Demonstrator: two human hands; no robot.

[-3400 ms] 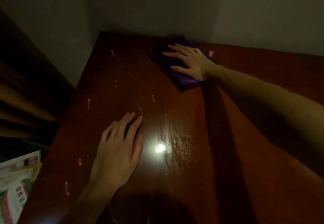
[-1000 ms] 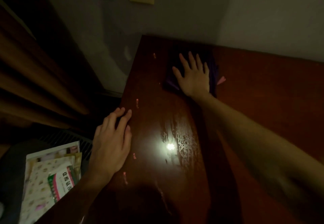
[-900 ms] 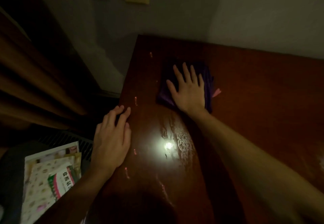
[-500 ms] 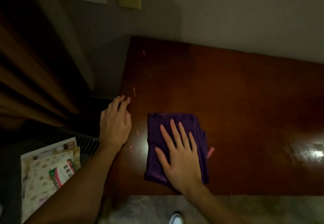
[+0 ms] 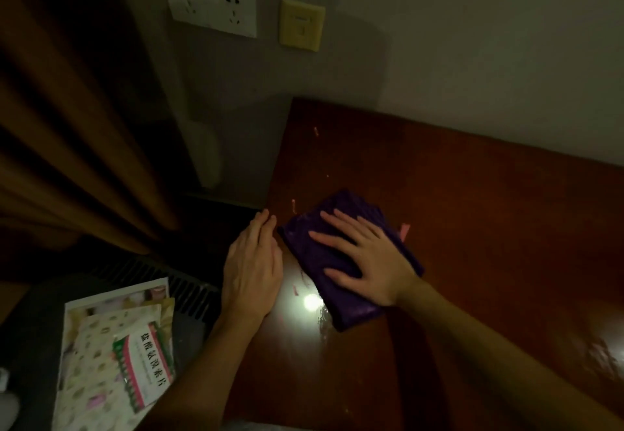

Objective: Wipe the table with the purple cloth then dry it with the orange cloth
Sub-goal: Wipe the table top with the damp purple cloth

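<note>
A folded purple cloth (image 5: 310, 248) lies on the dark red-brown wooden table (image 5: 489, 228) near its left edge. My right hand (image 5: 366, 258) presses flat on the cloth with straight, spread fingers. My left hand (image 5: 253, 265) rests flat on the table's left edge, just left of the cloth, fingers straight and together. Small pink scraps (image 5: 293, 206) lie scattered on the wood around the cloth. A bright light reflection (image 5: 311, 301) shines on wet wood beside the cloth. No orange cloth is in view.
A grey wall with white sockets (image 5: 211, 7) and a yellow switch plate (image 5: 301, 25) stands behind the table. A brown curtain (image 5: 67, 143) hangs at the left. Printed packets (image 5: 121, 356) lie on a dark surface at lower left.
My right hand has slid the purple cloth from the table's front edge back up and turned it at an angle. My left hand stays on the left edge.
</note>
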